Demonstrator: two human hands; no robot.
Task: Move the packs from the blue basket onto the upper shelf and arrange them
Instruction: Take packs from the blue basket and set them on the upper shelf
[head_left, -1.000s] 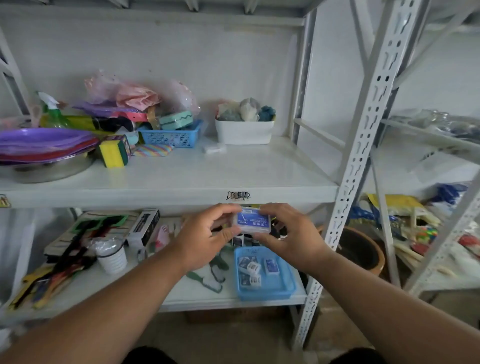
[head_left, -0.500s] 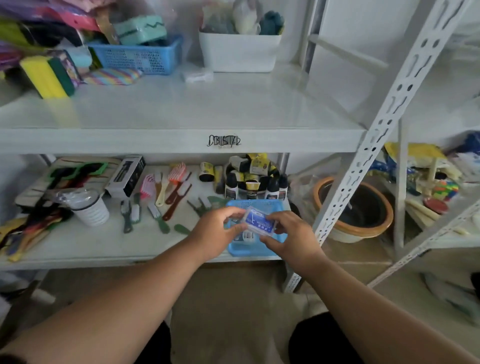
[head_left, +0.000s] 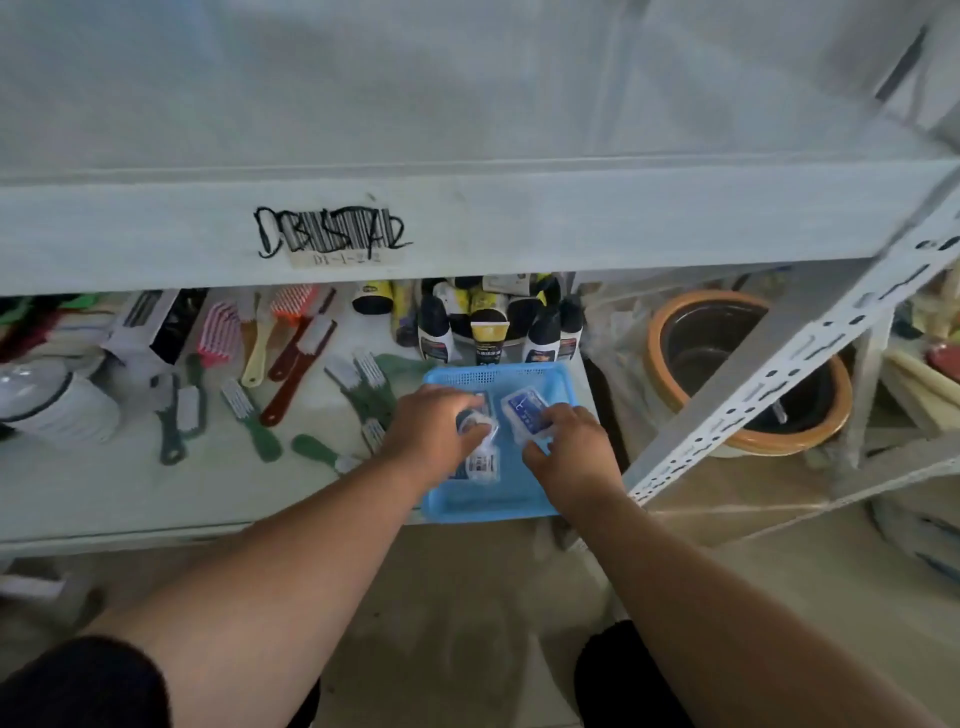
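— What's to the left of where I'm working?

— Brushes (head_left: 296, 358) lie flat across the lower shelf (head_left: 104, 493), with dark bottles (head_left: 488, 327) behind them. None of that belongs to the job, so I leave it alone.

— And my hands?

— Both are down in the blue basket (head_left: 488, 506), which sits at the front edge of the lower shelf, easy to reach. My left hand (head_left: 434, 431) is curled over a small clear pack (head_left: 475, 421), fingers closed on it. Another pack (head_left: 483, 462) lies loose below it on the basket floor.

— The right?

— My right hand (head_left: 569, 449) pinches the lower edge of a blue-labelled pack (head_left: 527, 413) — probably to lift both at once.

— Where do they go?

— The upper shelf (head_left: 519, 218) is directly overhead; the part in view is bare.
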